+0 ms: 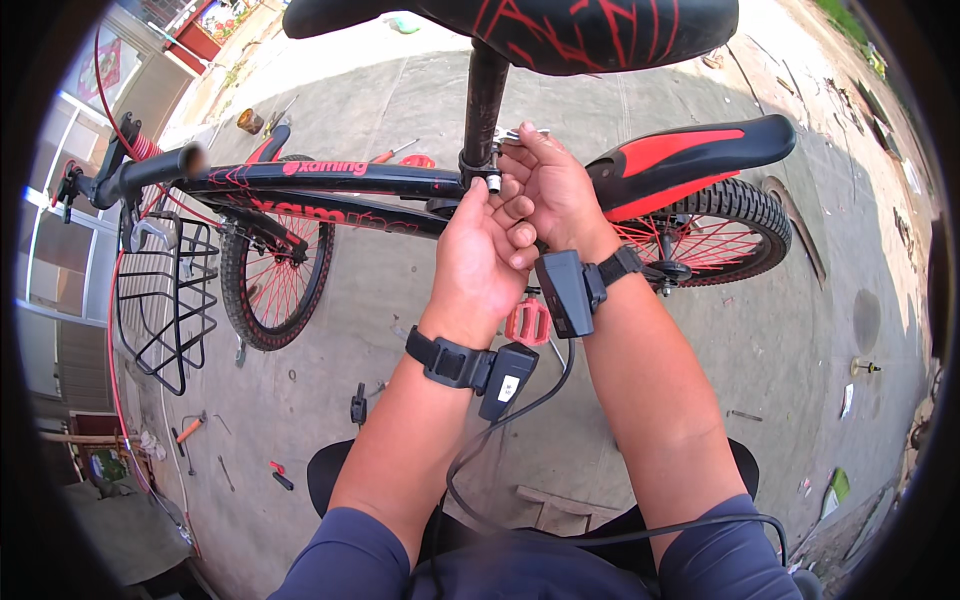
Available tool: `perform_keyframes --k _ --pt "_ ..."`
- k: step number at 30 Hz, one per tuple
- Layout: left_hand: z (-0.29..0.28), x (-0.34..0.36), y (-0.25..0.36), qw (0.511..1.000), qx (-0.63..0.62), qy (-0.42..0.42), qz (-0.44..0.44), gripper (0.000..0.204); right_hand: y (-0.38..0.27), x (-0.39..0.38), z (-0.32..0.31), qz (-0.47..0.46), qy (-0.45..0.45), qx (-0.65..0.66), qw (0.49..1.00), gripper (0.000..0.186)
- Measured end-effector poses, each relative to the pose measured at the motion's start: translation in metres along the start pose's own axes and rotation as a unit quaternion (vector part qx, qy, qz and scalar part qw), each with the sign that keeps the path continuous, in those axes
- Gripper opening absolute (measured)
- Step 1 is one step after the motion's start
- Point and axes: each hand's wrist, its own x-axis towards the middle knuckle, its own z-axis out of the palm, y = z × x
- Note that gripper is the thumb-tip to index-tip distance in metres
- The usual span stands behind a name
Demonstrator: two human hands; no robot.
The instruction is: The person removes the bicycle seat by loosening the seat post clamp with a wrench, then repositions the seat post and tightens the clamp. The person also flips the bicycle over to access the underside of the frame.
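Observation:
A black and red bicycle stands side-on before me, with its saddle (pixel 610 30) at the top of the view. The black seat post (pixel 486 100) runs down into a seat clamp (pixel 480 165) on the frame (pixel 400 184). My left hand (pixel 470 250) is closed at the clamp, its thumb against the silver end of the clamp bolt (pixel 493 184). Close beside it, my right hand (pixel 555 190) pinches a thin silver metal piece (pixel 520 134) behind the clamp; whether it is a lever or a tool is hidden. Curled fingers of both hands meet below the bolt.
A front basket (pixel 165 300) and handlebar stem (pixel 150 172) stick out at left; the rear wheel (pixel 735 235) and fender (pixel 700 160) are at right. A red pedal (pixel 528 322) hangs under my hands. On the concrete lie a hammer (pixel 190 428), a screwdriver (pixel 395 150) and several small parts.

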Motion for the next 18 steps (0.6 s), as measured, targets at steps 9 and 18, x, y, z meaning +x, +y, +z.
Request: perform_keyframes --k 9,18 --pt "-0.001 0.001 0.000 1.000 -0.008 -0.008 -0.004 0.030 0.000 -0.002 0.001 -0.005 0.004 -0.013 1.000 0.022" --pt "-0.006 0.004 0.002 1.000 0.000 -0.010 -0.014 0.034 0.001 -0.002 0.003 -0.003 0.019 -0.014 1.000 0.022"
